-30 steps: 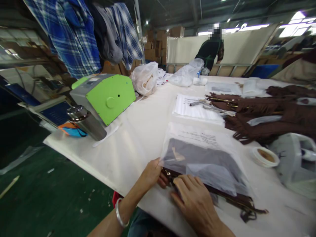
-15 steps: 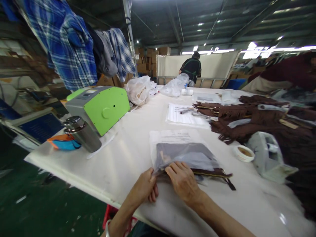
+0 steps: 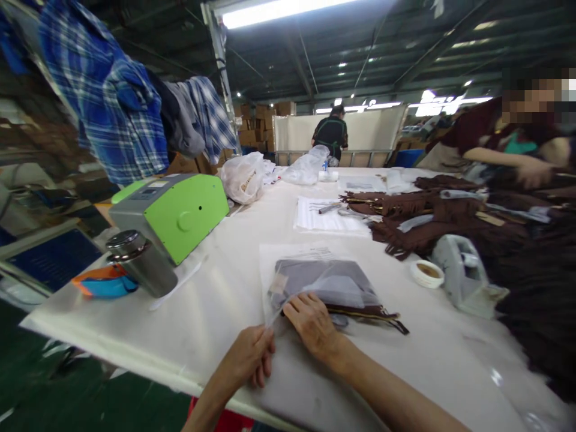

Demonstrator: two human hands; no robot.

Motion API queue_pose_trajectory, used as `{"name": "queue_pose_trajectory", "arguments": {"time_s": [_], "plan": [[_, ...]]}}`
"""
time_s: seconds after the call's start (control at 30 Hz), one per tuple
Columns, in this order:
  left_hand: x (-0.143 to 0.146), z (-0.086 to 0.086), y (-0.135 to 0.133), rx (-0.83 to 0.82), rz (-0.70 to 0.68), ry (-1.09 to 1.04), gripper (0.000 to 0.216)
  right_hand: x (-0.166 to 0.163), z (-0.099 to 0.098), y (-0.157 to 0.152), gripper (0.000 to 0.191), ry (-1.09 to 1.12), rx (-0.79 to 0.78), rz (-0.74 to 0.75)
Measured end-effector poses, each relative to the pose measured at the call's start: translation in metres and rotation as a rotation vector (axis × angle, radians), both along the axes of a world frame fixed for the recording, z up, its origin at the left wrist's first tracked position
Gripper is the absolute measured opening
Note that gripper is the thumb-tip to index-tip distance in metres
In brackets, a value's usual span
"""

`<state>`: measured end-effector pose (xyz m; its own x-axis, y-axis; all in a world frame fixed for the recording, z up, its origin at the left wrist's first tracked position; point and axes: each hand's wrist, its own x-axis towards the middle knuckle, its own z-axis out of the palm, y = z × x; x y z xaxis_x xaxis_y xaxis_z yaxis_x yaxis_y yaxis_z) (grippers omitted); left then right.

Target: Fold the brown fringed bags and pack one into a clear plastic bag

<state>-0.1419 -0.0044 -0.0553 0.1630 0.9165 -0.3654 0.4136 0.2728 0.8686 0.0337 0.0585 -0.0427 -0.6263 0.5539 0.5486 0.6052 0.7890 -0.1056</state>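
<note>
A clear plastic bag (image 3: 266, 273) with printed text lies flat on the table before me, and a dark brown zippered pouch (image 3: 371, 311) is partly inside it. Part of the pouch's gold zipper edge and its pull stick out at the bag's near side. My left hand (image 3: 252, 355) pinches the bag's near left corner between thumb and fingers. Close beside it, my right hand (image 3: 311, 324) has its fingers curled over the near left edge of the pouch and bag. The fingertips' exact grip is partly hidden.
A tape dispenser (image 3: 465, 276) and tape roll (image 3: 426, 274) sit at right, by piled brown fringed pouches (image 3: 427, 210). Left stand a green machine (image 3: 186, 216) and a steel flask (image 3: 146, 267). More plastic bags (image 3: 333, 215) lie farther back. A co-worker (image 3: 490, 141) reaches over the pile.
My left hand has moved a little away from the right, drawing the bag's corner taut. The view has shifted, bringing more of the co-worker at right into sight.
</note>
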Motion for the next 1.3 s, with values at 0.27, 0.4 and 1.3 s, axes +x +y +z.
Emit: {"name": "queue_pose_trajectory", "arguments": {"time_s": [0.27,0.4,1.3], "plan": [[0.02,0.013,-0.023,0.342,-0.039,0.311,0.039,0.101,0.008,-0.006,0.023,0.275,-0.165,-0.259],[0.099,0.02,-0.001,0.846,-0.377,0.419,0.011,0.2,0.002,0.016,0.025,0.437,-0.359,-0.56],[0.208,-0.001,0.071,1.178,-0.341,0.905,0.01,0.205,-0.013,0.01,0.025,0.908,-1.074,-0.288]]}}
